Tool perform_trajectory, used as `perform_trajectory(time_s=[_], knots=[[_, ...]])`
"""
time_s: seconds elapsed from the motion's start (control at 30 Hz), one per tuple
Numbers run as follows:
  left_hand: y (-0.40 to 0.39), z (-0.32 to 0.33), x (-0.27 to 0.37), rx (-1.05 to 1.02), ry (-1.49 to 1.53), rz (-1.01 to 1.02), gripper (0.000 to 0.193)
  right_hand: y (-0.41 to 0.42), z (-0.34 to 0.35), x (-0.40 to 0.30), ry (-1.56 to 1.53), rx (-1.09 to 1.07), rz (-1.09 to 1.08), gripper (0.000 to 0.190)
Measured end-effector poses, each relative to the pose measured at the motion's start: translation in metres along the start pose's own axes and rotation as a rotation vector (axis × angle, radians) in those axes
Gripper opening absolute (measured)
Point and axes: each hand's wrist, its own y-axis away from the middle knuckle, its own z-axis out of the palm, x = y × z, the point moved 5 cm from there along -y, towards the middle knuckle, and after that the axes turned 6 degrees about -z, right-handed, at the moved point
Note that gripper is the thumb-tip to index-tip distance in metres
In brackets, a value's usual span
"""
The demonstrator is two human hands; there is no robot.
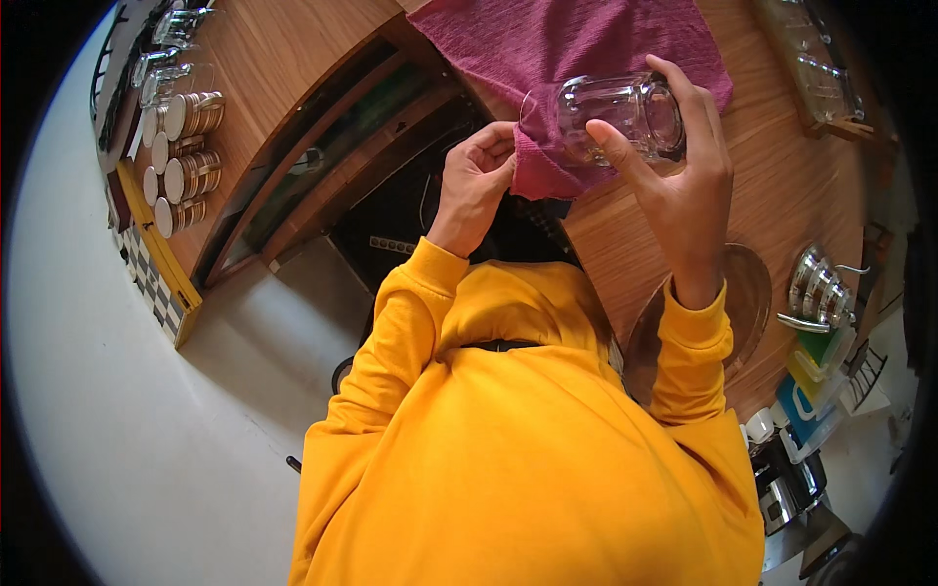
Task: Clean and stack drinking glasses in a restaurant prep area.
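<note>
My right hand (678, 146) grips a clear glass jar or mug (612, 117) by its base end, thumb on the near side and fingers around the far side. The glass lies sideways in the air, its rim end towards my left hand. A magenta cloth (586, 36) spreads over the wooden counter (799, 183) behind it. One corner of this cloth is pinched between the thumb and fingers of my left hand (487, 165), beside the rim of the glass. Whether any cloth is inside the glass, I cannot tell.
Striped cups (192, 176) and glass mugs (176, 84) stand at the far left. On the right are a round wooden tray (747, 293), a metal coffee dripper (813, 289), plastic containers (813, 395) and a white cup (760, 425). More glasses (828, 88) occupy a wooden holder at upper right.
</note>
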Motion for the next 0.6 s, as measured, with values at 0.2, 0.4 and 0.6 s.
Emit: perform_trajectory(time_s=[0.2, 0.4, 0.6], knots=[[0.000, 0.004, -0.003, 0.009, -0.026, -0.014, 0.023, -0.011, -0.012, 0.006, -0.106, -0.239, -0.170, 0.064], [-0.002, 0.004, -0.001, 0.041, -0.070, -0.011, 0.022, -0.015, -0.014, -0.002, -0.019, -0.363, 0.065, 0.052], [-0.003, 0.001, -0.003, 0.021, -0.036, -0.026, 0.021, -0.023, -0.023, 0.005, -0.159, -0.573, -0.051, 0.046]])
